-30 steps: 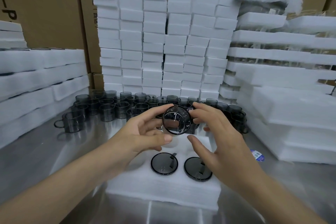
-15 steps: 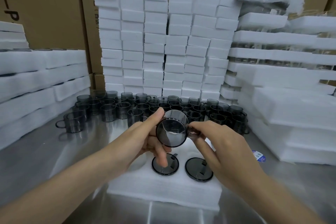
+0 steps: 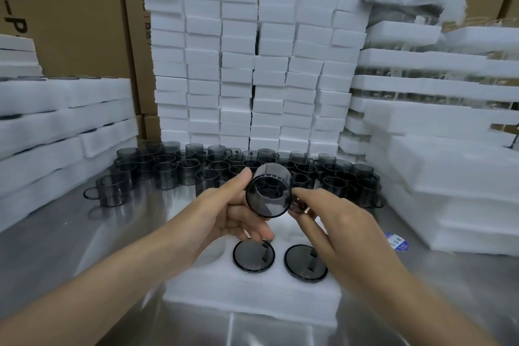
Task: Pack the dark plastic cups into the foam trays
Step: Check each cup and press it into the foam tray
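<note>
Stacks of white foam slabs (image 3: 56,121) flank the steel counter (image 3: 70,247), and a wall of foam blocks (image 3: 238,64) rises behind it. A large crowd of loose cups (image 3: 179,168) stands at the back of the counter, so most of the packing appears to lie ahead. The foam tray (image 3: 252,298) in front shows only two seated cups (image 3: 253,255), side by side in its near row; its farther pockets are hidden behind the hands. A third cup, the held cup (image 3: 269,195), hangs above the tray's far part, tilted with one round end toward the camera. The left hand (image 3: 224,216) cradles it, thumb up its left side and fingers curled beneath. The right hand (image 3: 337,230) pinches its right edge narrowly, seemingly at the handle.
</note>
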